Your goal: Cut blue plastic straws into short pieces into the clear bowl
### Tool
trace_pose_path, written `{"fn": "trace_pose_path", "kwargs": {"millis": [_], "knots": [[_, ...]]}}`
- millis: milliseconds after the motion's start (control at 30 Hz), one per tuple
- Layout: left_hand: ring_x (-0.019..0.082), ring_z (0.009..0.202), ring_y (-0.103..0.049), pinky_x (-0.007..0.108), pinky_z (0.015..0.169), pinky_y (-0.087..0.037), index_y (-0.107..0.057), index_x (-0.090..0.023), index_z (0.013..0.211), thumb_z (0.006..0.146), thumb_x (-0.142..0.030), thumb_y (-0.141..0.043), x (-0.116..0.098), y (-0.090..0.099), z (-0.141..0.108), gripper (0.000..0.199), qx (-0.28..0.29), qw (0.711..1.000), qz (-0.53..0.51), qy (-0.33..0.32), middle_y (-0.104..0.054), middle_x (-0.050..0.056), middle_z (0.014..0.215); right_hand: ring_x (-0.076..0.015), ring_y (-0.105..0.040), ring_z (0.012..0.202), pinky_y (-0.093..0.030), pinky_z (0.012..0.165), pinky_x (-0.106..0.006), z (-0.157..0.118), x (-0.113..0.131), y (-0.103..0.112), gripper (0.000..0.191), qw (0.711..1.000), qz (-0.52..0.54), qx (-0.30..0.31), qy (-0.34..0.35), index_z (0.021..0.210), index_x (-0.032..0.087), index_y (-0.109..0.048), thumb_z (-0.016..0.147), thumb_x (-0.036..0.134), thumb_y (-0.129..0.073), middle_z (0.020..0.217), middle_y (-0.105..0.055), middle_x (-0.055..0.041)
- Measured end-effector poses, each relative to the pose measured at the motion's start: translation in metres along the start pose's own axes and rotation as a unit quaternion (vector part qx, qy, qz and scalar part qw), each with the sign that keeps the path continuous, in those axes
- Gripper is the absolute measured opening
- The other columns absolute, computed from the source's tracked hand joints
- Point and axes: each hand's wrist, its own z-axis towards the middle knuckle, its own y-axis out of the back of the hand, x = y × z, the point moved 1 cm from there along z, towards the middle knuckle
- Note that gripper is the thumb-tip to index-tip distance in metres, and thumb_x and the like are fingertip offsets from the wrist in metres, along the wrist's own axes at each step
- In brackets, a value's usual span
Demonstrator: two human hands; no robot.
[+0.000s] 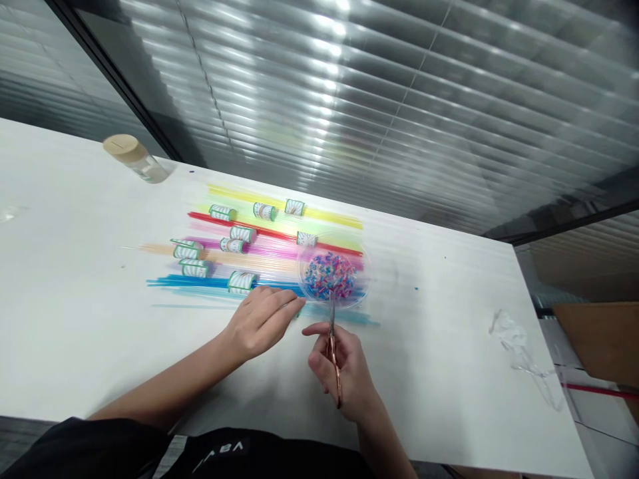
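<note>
My right hand (pixel 349 369) grips scissors (pixel 333 346) with copper-coloured handles. Their blades point away from me, with the tips at the near side of a clear round bowl (pixel 367 273). Small cut pieces (pixel 330 274) in blue, pink, red and purple are heaped in the bowl. Just left of it, my left hand (pixel 267 319) is over the near ends of the blue straws (pixel 192 282), fingers pressed together; what they pinch is hidden. A tiny teal bit shows below its fingertips. The bowl stands over the right part of the light-blue straws (pixel 357 316) and others.
Bundles of thin straws in yellow (pixel 334 217), red (pixel 279 231), purple and peach lie across the white table (pixel 424 372), with several green-and-white paper wraps (pixel 242 282) on them. A jar with a beige lid (pixel 134 158) tilts at the back left. Crumpled clear plastic (pixel 512 332) lies right.
</note>
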Motion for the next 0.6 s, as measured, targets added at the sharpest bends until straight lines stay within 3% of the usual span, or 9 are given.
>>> {"fn": "trace_pose_path", "kwargs": {"millis": [267,600], "knots": [[0.021,0.087,-0.064,0.034,0.070,-0.049,-0.058,-0.008,0.120,0.088,-0.007,-0.056,0.0003,-0.0055,-0.0097,0.031,0.019,1.000,-0.021,-0.007,-0.068,0.015,0.099,-0.0074,-0.030,0.041,-0.024,0.043,-0.023,0.0019,-0.0002,-0.0043,0.032,0.998,-0.023,-0.011,-0.055,0.098,0.016,-0.062,0.091,0.047,-0.062,0.049,-0.037,0.0111],[0.022,0.088,-0.064,0.034,0.071,-0.049,-0.058,-0.007,0.121,0.090,-0.009,-0.055,0.0005,-0.0037,-0.0089,0.031,0.024,0.999,-0.031,-0.015,-0.068,0.015,0.100,-0.0075,-0.027,0.045,-0.021,0.045,-0.023,0.0012,-0.0010,-0.0020,0.031,0.999,-0.008,-0.007,-0.031,0.101,0.015,-0.062,0.089,0.044,-0.066,0.051,-0.038,0.0107]]}}
